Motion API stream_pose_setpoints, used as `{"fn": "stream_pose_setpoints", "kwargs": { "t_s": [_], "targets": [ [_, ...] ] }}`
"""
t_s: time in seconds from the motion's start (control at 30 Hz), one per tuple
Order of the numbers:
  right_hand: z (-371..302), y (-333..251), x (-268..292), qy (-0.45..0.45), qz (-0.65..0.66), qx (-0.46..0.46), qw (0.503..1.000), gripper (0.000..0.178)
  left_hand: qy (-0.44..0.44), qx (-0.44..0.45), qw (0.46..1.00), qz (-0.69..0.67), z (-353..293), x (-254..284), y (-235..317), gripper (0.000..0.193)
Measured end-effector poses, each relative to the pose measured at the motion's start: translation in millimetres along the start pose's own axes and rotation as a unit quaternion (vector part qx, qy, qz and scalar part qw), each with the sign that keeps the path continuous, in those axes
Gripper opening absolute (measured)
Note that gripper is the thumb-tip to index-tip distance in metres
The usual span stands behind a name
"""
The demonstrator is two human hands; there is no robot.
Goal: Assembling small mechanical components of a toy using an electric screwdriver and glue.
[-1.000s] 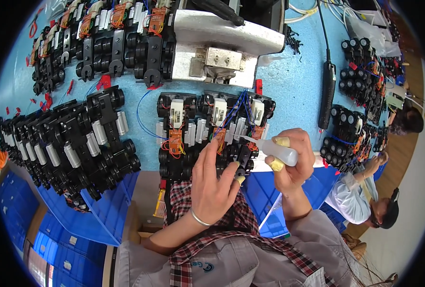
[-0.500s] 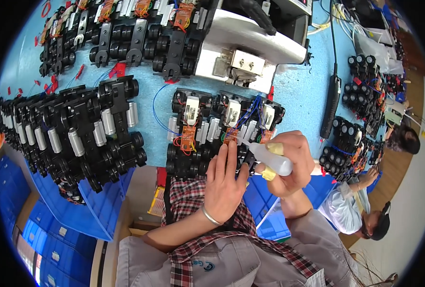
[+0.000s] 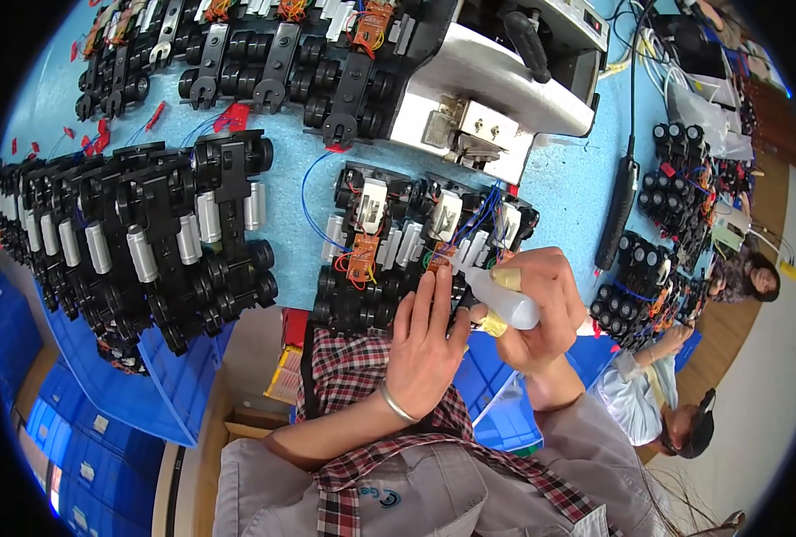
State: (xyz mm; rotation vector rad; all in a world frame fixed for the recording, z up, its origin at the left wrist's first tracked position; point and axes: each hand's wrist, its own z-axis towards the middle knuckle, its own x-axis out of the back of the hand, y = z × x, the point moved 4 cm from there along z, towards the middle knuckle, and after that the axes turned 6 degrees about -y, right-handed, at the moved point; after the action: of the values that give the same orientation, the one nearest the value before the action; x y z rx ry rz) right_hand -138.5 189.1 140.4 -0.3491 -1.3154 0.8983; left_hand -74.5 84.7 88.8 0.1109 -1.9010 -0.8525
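My right hand (image 3: 548,313), with yellow tape on its thumb and a finger, is wrapped round a translucent white squeeze bottle (image 3: 510,304). The bottle is tilted, and its thin nozzle reaches the small orange circuit board (image 3: 439,255) of the middle toy vehicle chassis. My left hand (image 3: 423,353) lies with its fingers stretched out, their tips at that board's near edge. Three black wheeled chassis stand side by side here; the left one carries another orange circuit board (image 3: 362,258) with coloured wires. My right hand partly hides the right chassis.
Stacked black chassis (image 3: 138,224) with silver side cylinders fill the left of the blue table (image 3: 295,157). A metal-topped machine (image 3: 496,89) stands behind the work. More chassis line the far left. At right lie a black corded tool (image 3: 620,215) and wheeled assemblies (image 3: 648,259); a co-worker (image 3: 648,403) sits beyond.
The view has shifted slightly, so the machine and far chassis appear farther right. Both hands keep nearly the same pose, with the nozzle still at the middle board.
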Motion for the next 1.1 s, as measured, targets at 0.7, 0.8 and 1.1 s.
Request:
{"fn": "stream_pose_setpoints", "kwargs": {
  "t_s": [0.7,0.8,1.1],
  "targets": [
    [2.2,-5.0,-3.8,-0.028,0.009,0.009,1.0,0.033,0.008,-0.003,0.999,-0.035,-2.7,-1.2,-1.4,0.019],
    [3.2,-6.0,3.3,-0.011,0.017,-0.004,1.0,0.034,0.014,-0.009,0.998,-0.063,-2.4,8.3,-3.5,0.02],
    [14.7,-5.4,-11.7,0.007,0.074,-0.009,0.997,0.036,0.177,0.107,0.963,-0.174,-24.4,51.8,-68.0,0.035]
  ]
}}
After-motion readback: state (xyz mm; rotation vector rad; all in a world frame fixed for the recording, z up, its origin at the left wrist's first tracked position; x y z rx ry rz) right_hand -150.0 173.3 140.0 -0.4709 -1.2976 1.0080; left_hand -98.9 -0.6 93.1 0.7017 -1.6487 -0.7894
